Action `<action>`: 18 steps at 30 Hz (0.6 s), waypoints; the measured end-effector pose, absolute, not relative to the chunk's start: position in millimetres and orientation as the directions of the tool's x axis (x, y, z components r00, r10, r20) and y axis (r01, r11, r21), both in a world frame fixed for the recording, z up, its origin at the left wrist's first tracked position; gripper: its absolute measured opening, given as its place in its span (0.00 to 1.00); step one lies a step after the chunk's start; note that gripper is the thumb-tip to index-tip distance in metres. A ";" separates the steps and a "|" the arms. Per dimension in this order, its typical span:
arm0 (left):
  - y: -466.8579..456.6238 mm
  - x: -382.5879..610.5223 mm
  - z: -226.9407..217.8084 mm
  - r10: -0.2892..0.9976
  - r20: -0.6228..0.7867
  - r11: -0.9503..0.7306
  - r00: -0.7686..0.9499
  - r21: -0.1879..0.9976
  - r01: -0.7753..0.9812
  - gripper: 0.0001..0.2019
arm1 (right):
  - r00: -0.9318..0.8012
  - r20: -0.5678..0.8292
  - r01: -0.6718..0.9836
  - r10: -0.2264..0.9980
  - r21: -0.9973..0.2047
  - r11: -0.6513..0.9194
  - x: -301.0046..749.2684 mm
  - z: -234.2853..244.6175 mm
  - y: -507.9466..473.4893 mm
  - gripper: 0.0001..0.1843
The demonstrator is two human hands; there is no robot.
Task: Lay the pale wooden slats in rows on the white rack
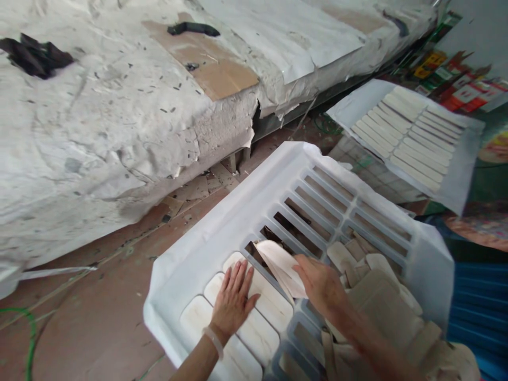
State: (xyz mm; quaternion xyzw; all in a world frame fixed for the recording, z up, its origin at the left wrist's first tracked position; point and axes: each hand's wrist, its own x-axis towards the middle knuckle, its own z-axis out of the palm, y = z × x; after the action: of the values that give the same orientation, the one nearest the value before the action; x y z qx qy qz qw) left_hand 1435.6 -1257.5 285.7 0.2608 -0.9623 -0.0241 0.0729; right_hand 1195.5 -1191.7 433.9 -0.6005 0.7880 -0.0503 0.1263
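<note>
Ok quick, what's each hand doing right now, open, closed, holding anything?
Left hand: open, pressed flat on the pale oblong pieces laid in the white slotted tray.
Right hand: closed on a pale curved strip over the tray's slots.

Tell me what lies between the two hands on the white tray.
Head view: one curled pale strip lies between left hand and right hand, which holds it.

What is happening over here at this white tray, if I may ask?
A person is working at a white slotted tray. The left hand lies flat on pale pieces already filling the near slots. The right hand holds another pale piece at the next slot. Loose pieces are heaped beside it; the far slots are unfilled.
</note>
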 end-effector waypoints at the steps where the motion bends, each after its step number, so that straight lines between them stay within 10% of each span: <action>1: -1257.4 1435.7 285.4 -0.504 0.125 0.864 -0.855 0.087 -0.496 0.36 | -0.249 -0.170 -0.935 -0.954 -0.215 0.282 1193.4 433.1 -1198.4 0.08; 18: -1259.5 1432.0 285.8 -0.508 0.090 0.861 -0.857 0.069 -0.503 0.35 | -0.250 -0.492 -0.796 -0.834 -0.386 0.467 1187.8 397.6 -1212.8 0.09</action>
State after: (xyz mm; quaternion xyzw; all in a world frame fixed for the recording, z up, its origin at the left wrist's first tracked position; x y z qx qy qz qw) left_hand 1432.0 -1259.5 285.8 0.2624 -0.9633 -0.0217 0.0527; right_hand 1187.8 -1212.8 397.6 -0.5155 0.7900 -0.0288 0.3305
